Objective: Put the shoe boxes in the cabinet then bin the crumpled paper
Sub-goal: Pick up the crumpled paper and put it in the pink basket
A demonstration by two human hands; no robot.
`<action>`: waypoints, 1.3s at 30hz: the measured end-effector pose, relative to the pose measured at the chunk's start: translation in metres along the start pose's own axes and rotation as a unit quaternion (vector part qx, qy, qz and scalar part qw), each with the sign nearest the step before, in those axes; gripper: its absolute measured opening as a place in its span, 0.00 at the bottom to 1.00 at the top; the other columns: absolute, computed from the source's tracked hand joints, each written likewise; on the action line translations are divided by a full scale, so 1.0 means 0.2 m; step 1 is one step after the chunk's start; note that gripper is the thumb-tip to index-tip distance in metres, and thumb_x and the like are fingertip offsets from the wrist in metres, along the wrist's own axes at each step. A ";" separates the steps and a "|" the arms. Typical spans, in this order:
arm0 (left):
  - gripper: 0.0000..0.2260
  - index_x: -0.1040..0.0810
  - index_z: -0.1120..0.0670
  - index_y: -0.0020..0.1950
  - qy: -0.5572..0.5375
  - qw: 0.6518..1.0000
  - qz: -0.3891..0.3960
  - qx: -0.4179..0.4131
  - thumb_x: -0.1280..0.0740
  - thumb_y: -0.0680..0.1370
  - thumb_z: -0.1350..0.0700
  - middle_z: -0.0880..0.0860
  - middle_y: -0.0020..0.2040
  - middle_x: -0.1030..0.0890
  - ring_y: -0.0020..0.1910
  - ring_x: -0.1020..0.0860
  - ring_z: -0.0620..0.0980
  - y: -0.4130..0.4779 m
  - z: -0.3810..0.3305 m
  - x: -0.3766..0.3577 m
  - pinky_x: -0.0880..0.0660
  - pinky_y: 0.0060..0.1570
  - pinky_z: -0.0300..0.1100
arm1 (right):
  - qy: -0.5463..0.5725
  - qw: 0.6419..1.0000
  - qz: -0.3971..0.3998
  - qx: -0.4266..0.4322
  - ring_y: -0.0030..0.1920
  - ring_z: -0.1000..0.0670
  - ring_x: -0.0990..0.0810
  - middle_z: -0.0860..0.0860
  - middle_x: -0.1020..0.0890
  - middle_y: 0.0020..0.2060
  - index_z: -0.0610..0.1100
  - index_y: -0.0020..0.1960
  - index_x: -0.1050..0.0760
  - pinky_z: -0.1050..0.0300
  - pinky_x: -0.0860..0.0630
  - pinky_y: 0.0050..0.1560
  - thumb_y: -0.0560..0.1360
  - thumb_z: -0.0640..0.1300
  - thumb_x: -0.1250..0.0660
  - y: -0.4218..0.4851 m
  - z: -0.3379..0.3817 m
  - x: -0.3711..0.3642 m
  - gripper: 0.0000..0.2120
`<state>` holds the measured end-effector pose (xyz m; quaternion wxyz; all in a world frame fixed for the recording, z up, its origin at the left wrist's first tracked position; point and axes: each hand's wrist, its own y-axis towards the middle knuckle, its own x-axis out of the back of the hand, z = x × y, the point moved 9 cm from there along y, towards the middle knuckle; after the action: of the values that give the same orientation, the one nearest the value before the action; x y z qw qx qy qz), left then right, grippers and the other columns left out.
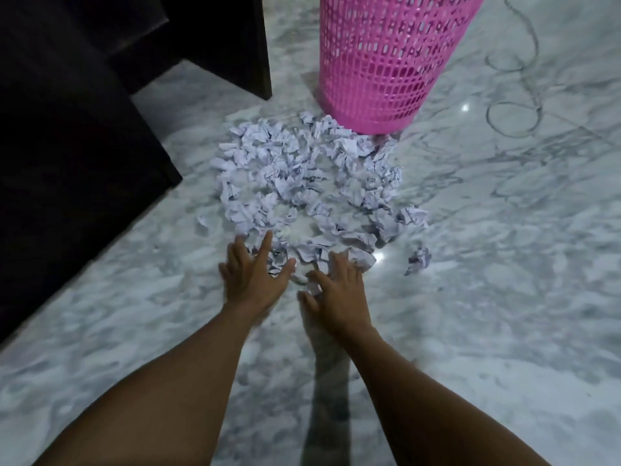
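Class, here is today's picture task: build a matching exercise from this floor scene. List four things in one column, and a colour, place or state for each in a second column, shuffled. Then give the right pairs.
Column A
1. plastic mesh bin
2. crumpled paper heap
3. cable
4. left hand

Column B
a. thin grey loops, upper right
b. fingers spread, at the heap's near edge
c. pink, standing upright at the top
d. white, spread across the middle of the view

Pairs: 1-c, 2-d, 3-a, 4-b
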<state>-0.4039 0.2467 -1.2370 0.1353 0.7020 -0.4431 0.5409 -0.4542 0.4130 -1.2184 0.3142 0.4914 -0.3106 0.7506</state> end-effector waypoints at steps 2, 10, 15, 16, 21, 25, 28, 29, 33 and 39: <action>0.30 0.45 0.36 0.75 0.012 0.999 -0.023 -0.045 0.46 0.75 0.29 0.58 0.79 0.51 0.78 0.54 0.59 0.02 -0.05 -0.03 0.56 0.74 0.61 | 0.026 0.999 -0.031 0.006 0.76 0.41 0.40 0.41 0.36 0.75 0.52 0.63 0.24 0.39 0.40 0.73 0.77 0.58 0.35 -0.01 0.01 0.01 0.18; 0.16 0.25 0.55 0.57 0.045 0.971 -0.136 -0.191 0.33 0.74 0.47 0.60 0.59 0.28 0.61 0.31 0.62 0.00 -0.11 -0.02 0.32 0.60 0.57 | 0.122 0.988 -0.098 -0.010 0.60 0.39 0.25 0.38 0.24 0.61 0.39 0.49 0.23 0.49 0.22 0.52 0.70 0.37 0.26 -0.04 -0.05 0.07 0.10; 0.12 0.25 0.59 0.52 0.025 0.971 -0.122 -0.206 0.33 0.72 0.54 0.59 0.52 0.25 0.54 0.27 0.61 0.02 -0.14 0.00 0.30 0.50 0.54 | 0.170 0.979 -0.113 -0.021 0.48 0.46 0.28 0.44 0.24 0.49 0.40 0.47 0.28 0.57 0.33 0.45 0.71 0.33 0.30 -0.04 -0.08 0.08 0.09; 0.11 0.25 0.60 0.51 0.027 0.970 -0.117 -0.210 0.32 0.72 0.55 0.59 0.51 0.25 0.52 0.27 0.62 0.03 -0.15 0.01 0.29 0.49 0.55 | 0.199 0.973 -0.107 -0.035 0.46 0.48 0.30 0.46 0.25 0.47 0.43 0.47 0.30 0.57 0.36 0.43 0.73 0.34 0.32 -0.04 -0.09 0.08 0.09; 0.13 0.24 0.63 0.56 0.009 0.966 -0.094 -0.241 0.30 0.72 0.61 0.62 0.49 0.24 0.47 0.24 0.64 0.04 -0.18 0.06 0.27 0.46 0.55 | 0.318 0.938 -0.061 -0.120 0.54 0.47 0.22 0.47 0.21 0.57 0.47 0.68 0.34 0.60 0.33 0.47 0.76 0.40 0.34 -0.04 -0.13 0.04 0.22; 0.18 0.23 0.61 0.63 -0.036 0.961 -0.100 -0.254 0.30 0.73 0.63 0.61 0.53 0.22 0.44 0.21 0.63 0.05 -0.21 0.14 0.24 0.41 0.52 | 0.368 0.909 -0.088 -0.176 0.52 0.52 0.23 0.46 0.19 0.58 0.44 0.67 0.27 0.64 0.31 0.50 0.78 0.44 0.35 -0.01 -0.19 0.06 0.17; 0.08 0.20 0.57 0.53 -0.117 0.971 -0.100 -0.183 0.33 0.75 0.60 0.55 0.51 0.20 0.45 0.21 0.59 0.11 -0.18 0.19 0.24 0.43 0.49 | 0.394 0.886 -0.114 -0.218 0.47 0.51 0.21 0.46 0.17 0.52 0.44 0.62 0.23 0.61 0.28 0.46 0.77 0.42 0.35 0.00 -0.23 0.06 0.14; 0.03 0.21 0.56 0.47 -0.151 0.971 -0.101 -0.153 0.33 0.74 0.59 0.54 0.45 0.20 0.43 0.22 0.58 0.12 -0.16 0.21 0.25 0.42 0.47 | 0.399 0.881 -0.122 -0.225 0.48 0.50 0.21 0.46 0.17 0.52 0.44 0.62 0.23 0.59 0.26 0.48 0.76 0.40 0.35 0.00 -0.24 0.06 0.14; 0.09 0.29 0.55 0.32 -0.213 0.967 -0.096 -0.099 0.35 0.70 0.54 0.52 0.28 0.28 0.30 0.28 0.53 0.14 -0.10 0.24 0.27 0.32 0.46 | 0.435 0.865 -0.138 -0.207 0.48 0.56 0.21 0.49 0.20 0.57 0.48 0.65 0.24 0.60 0.26 0.52 0.74 0.38 0.33 0.04 -0.26 0.10 0.19; 0.21 0.29 0.59 0.30 -0.171 0.977 0.004 -0.125 0.28 0.70 0.44 0.58 0.28 0.26 0.27 0.29 0.50 0.09 -0.07 0.15 0.31 0.32 0.42 | 0.361 0.897 -0.134 -0.218 0.42 0.51 0.23 0.50 0.18 0.57 0.54 0.58 0.19 0.56 0.28 0.42 0.76 0.42 0.40 0.10 -0.30 0.12 0.16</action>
<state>-0.4252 0.2315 -1.2110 0.1420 0.7597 -0.5269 0.3537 -0.5093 0.4522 -1.2192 0.6012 0.1425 -0.2629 0.7410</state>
